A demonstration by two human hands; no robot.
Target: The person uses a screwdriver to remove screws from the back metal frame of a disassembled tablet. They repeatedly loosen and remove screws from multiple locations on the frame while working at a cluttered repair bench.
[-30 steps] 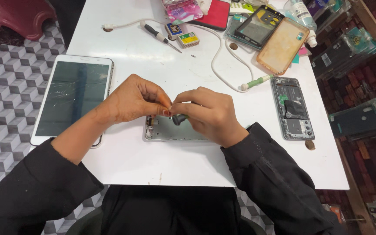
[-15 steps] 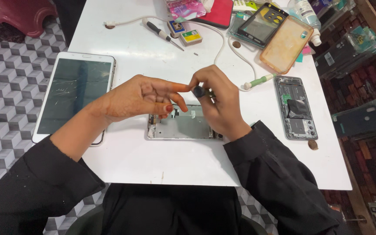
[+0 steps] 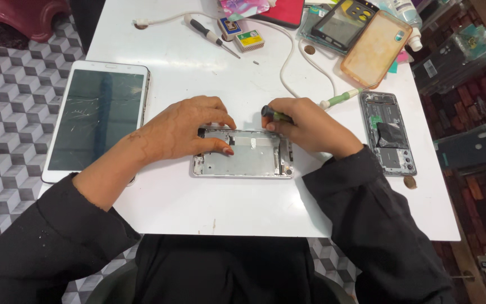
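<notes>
Since the earlier frame, the right hand (image 3: pixel 310 126) has been lowered, closed around a small screwdriver (image 3: pixel 274 114), to the 3 o'clock end of the silver phone frame (image 3: pixel 248 160). At its 9 o'clock end, the frame is pinned flat at mid-worktop (image 3: pixel 187 208) by the left hand (image 3: pixel 184 129), fingers spread.

Two screwdrivers (image 3: pixel 209 35) (image 3: pixel 275 115), one tablet (image 3: pixel 97 121), two opened phones (image 3: pixel 246 155) (image 3: pixel 388 134).

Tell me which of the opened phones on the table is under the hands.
The silver phone frame at the table's centre, with both hands on it; the other opened phone lies untouched to the right.
</notes>
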